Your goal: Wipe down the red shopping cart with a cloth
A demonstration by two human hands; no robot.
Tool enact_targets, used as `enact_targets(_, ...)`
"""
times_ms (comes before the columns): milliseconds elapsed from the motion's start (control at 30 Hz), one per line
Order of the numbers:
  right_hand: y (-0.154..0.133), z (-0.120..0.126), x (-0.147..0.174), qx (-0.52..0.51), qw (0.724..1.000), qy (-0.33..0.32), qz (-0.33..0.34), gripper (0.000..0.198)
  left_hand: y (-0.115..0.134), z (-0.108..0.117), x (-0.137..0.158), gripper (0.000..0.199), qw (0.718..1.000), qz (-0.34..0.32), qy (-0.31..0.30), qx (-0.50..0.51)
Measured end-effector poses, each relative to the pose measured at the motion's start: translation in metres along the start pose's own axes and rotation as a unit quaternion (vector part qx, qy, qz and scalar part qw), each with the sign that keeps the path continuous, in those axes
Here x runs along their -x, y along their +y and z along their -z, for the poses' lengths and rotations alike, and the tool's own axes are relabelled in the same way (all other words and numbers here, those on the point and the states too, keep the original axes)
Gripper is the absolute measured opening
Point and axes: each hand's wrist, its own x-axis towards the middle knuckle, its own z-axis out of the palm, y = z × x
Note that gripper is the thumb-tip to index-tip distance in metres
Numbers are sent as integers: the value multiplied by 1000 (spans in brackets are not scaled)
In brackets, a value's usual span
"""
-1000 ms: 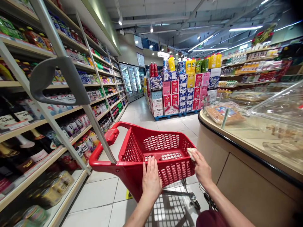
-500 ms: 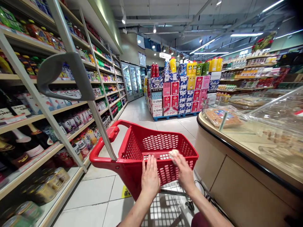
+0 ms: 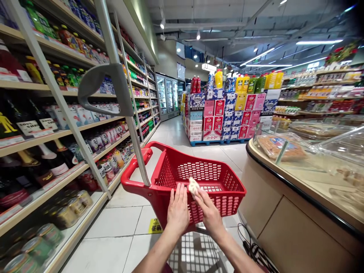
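A red plastic shopping cart (image 3: 231,191) with a perforated basket stands side-on in front of me. My left hand (image 3: 178,210) lies flat at its near rim, fingers stretched out and holding nothing. Just to the right of it, my right hand (image 3: 209,212) is closed on a crumpled whitish cloth (image 3: 193,185) at the same rim. Part of the cloth is covered by the fingers. On the left, a grey metal pole with a grey loop handle (image 3: 106,91) rises from the cart's push bar (image 3: 133,172).
Shelves (image 3: 68,134) of bottles and cans line the left side. Stacked drink cartons (image 3: 218,113) stand on blue pallets ahead. To the right is a counter (image 3: 284,204) with packaged food under clear covers. Black cables (image 3: 256,252) lie at its foot.
My right hand has moved left along the near rim with the cloth, closer to my left hand. The left hand stays at the rim. The view has turned slightly left.
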Motion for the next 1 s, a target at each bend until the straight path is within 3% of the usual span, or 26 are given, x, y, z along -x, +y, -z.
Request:
enact_targets(33,1,0,0,2,1000,2,3,51,-4,3,2,59,1000,-14,8,6)
enact_targets(100,21,11,5,39,998,15,-51,51,-20,14,7,60,999,-15,48,15)
enact_targets(200,61,33,12,106,981,28,-163,58,-61,34,14,61,981,115,154,5)
enact_targets(267,63,32,9,108,979,17,-172,63,-89,44,17,60,963,203,177,-5)
enact_targets(333,35,15,-5,68,989,7,-130,65,-110,48,17,57,967,212,141,2)
enact_targets(400,-16,-11,-26,6,998,-1,-62,65,-121,48,15,55,974,195,112,13)
enact_targets(500,-95,-44,-62,-71,997,-2,33,58,-123,43,16,59,977,167,126,26)
enact_targets(567,-125,-56,-75,-93,990,24,101,51,-122,41,20,64,978,143,146,38)
enact_targets(667,-128,-70,-58,-89,978,32,188,44,-124,41,26,69,979,115,156,58)
enact_targets(733,-111,-81,-24,-69,972,-12,223,39,-127,41,30,71,980,109,151,68)
enact_targets(800,-92,-91,15,-38,972,-64,225,36,-128,41,32,72,980,111,148,73)
enact_targets(867,-80,-95,39,-4,980,-75,184,38,-128,41,32,73,980,115,146,75)
enact_targets(933,-78,-89,36,8,986,-61,157,41,-127,41,33,72,980,114,146,77)
enact_targets(1000,-84,-77,11,-2,988,-28,152,43,-124,42,33,72,979,117,146,77)
